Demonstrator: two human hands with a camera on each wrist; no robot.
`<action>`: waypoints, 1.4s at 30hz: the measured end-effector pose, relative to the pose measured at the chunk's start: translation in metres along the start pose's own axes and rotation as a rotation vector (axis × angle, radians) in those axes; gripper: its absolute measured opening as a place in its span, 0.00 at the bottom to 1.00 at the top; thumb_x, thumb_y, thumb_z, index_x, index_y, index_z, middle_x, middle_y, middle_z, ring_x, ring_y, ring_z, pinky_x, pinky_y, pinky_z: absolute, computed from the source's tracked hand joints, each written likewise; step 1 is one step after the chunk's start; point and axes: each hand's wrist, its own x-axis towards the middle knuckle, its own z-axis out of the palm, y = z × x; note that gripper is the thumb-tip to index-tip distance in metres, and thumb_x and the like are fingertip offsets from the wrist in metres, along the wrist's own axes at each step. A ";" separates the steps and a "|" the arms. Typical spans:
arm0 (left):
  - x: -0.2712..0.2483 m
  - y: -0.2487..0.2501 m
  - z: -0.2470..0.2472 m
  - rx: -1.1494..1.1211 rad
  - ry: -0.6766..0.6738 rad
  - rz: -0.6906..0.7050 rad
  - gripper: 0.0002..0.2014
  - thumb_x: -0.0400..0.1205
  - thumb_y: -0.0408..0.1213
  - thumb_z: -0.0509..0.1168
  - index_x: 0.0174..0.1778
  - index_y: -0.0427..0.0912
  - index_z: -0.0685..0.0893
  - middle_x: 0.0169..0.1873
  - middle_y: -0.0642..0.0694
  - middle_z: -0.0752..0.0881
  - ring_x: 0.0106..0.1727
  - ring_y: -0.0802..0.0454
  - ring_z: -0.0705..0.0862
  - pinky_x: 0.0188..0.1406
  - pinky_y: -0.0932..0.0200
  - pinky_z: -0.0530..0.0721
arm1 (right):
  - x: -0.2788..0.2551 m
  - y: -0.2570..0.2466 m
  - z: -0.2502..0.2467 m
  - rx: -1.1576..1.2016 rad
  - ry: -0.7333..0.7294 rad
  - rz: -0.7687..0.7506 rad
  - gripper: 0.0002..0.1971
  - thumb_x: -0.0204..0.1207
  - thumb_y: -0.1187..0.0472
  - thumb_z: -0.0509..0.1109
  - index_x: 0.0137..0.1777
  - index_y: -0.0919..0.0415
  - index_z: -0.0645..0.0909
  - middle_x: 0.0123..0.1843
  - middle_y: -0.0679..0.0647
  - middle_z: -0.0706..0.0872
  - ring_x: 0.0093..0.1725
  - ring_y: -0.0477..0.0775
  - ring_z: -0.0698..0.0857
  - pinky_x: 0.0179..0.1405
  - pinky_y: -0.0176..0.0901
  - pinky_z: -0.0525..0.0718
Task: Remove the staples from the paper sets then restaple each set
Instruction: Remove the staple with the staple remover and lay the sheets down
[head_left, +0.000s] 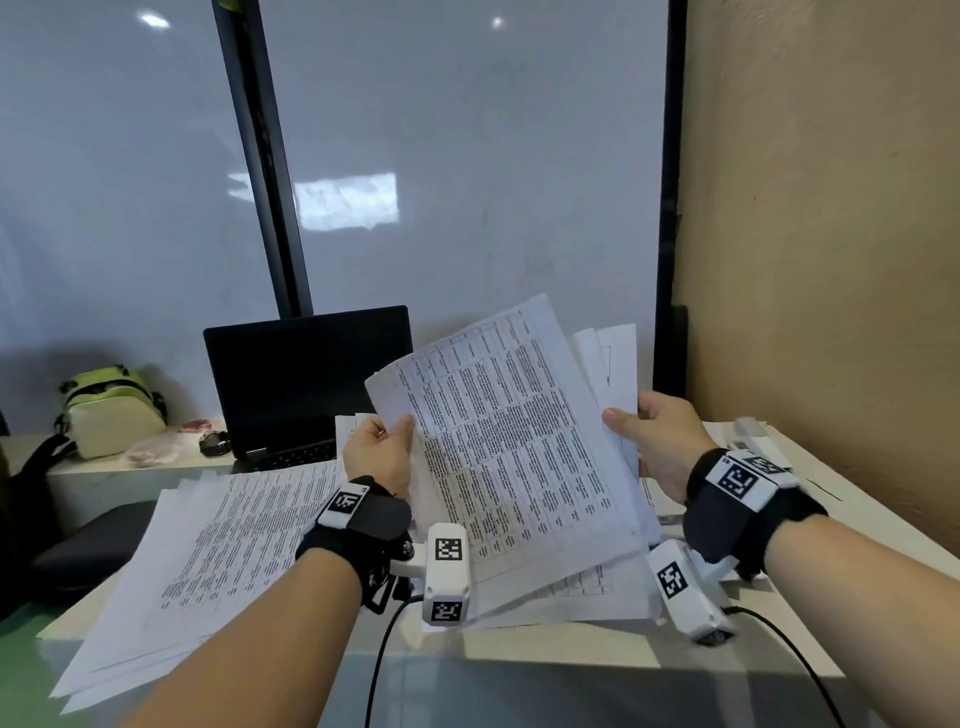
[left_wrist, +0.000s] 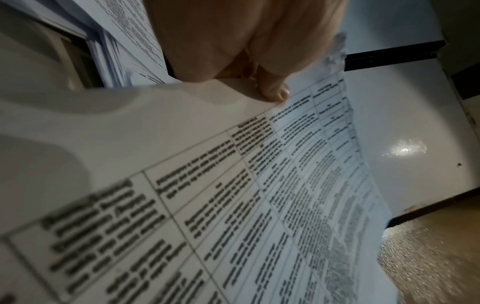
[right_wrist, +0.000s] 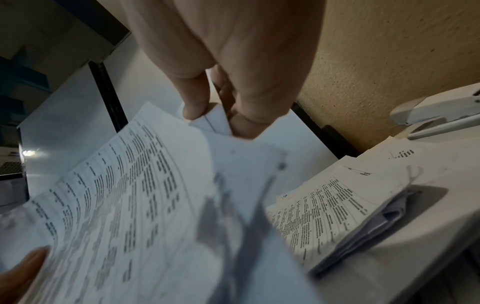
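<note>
Both hands pinch one paper set (head_left: 519, 447) above the worktop (head_left: 545, 647): left hand (head_left: 378, 451) at 9, right hand (head_left: 655, 439) at 3. Looks mid-squaring (staple not visible). Next: stapler (right_wrist: 439, 114) at approx. 2.

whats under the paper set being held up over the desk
Under the held set, more printed sheets lie on the desk, and another stack sits to the right. The set covers the desk beneath, so staples or tools there can't be seen.
</note>
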 end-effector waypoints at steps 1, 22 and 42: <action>0.006 -0.004 -0.003 0.029 0.012 -0.007 0.12 0.80 0.32 0.69 0.30 0.44 0.78 0.29 0.46 0.87 0.36 0.48 0.88 0.43 0.48 0.89 | 0.002 0.000 -0.001 -0.017 0.015 -0.006 0.07 0.81 0.66 0.68 0.55 0.58 0.85 0.50 0.56 0.91 0.50 0.61 0.89 0.44 0.55 0.87; 0.089 0.075 -0.163 1.210 -0.054 -0.124 0.29 0.76 0.28 0.64 0.76 0.34 0.72 0.66 0.29 0.80 0.61 0.35 0.80 0.61 0.52 0.77 | 0.023 -0.052 0.065 -0.553 0.084 -0.402 0.20 0.82 0.66 0.64 0.31 0.59 0.59 0.30 0.50 0.62 0.28 0.46 0.65 0.28 0.39 0.60; 0.049 0.020 -0.157 1.670 -0.641 -0.174 0.37 0.76 0.64 0.68 0.74 0.42 0.75 0.73 0.44 0.77 0.68 0.48 0.78 0.69 0.53 0.74 | -0.002 -0.065 0.110 -0.543 -0.031 -0.545 0.07 0.84 0.64 0.62 0.43 0.58 0.74 0.34 0.48 0.74 0.33 0.49 0.73 0.28 0.34 0.69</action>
